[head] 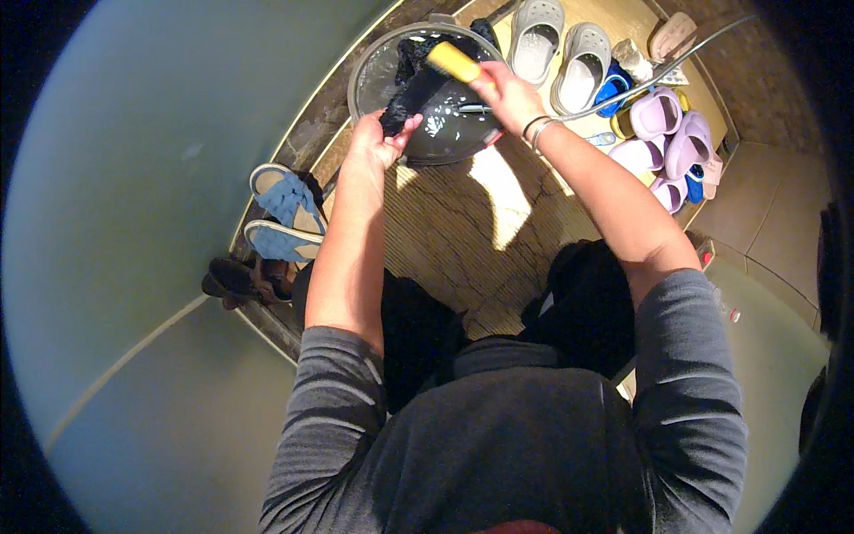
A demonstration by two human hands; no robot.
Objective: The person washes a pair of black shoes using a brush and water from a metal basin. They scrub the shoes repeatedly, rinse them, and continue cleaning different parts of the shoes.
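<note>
My left hand (385, 139) grips the near end of a wet black item (408, 100), perhaps a shoe or a cloth; its exact kind is hard to tell. It is held over a round plastic basin (355, 79) with water in it. In my right hand (510, 97) is a yellow-backed scrub brush (454, 61), slightly blurred, at the upper part of the black item. More dark material (417, 52) shows at the basin's far side. Below my right hand, a dark, shiny rod-like piece (474, 108) shows over the basin, partly hidden by the hand.
Grey clogs (582, 70), lilac slippers (687, 143) and other footwear crowd the right. A metal hose (640, 87) runs across them towards my right wrist. Blue sandals (283, 200) and brown shoes (250, 280) lie left by a glass panel (147, 147). Ribbed flooring (447, 227) lies between my legs.
</note>
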